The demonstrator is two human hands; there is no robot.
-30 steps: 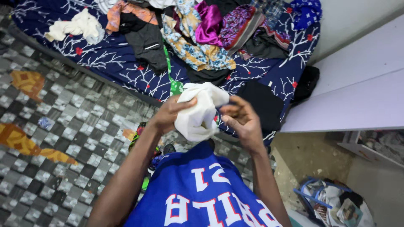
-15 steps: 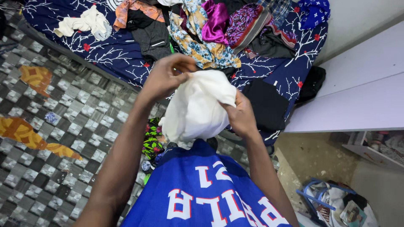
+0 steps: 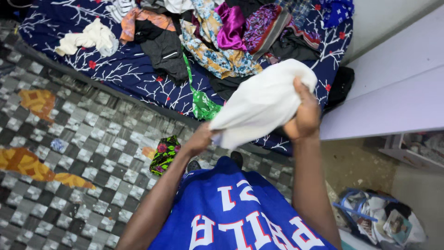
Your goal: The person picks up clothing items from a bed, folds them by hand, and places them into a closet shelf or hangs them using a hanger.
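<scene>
I hold a white cloth (image 3: 261, 103) stretched between both hands above the edge of a bed. My left hand (image 3: 201, 139) grips its lower left corner, low and close to my body. Higher and to the right, my right hand (image 3: 303, 115) clutches the cloth's upper end. The cloth slopes up from left to right and hides part of the bed behind it. My blue shirt (image 3: 231, 213) with white and red lettering fills the bottom of the view.
A navy bedsheet (image 3: 125, 69) with white branches carries a heap of mixed clothes (image 3: 222, 37) and a white garment (image 3: 88, 37). A green floral cloth (image 3: 165, 153) lies on the checkered floor (image 3: 69, 139). A white cabinet top (image 3: 393, 92) stands right; a cluttered blue basket (image 3: 374, 215) below it.
The bunched white cloth has been pulled open. My right hand rose and moved right with one end, while my left hand dropped to the lower corner.
</scene>
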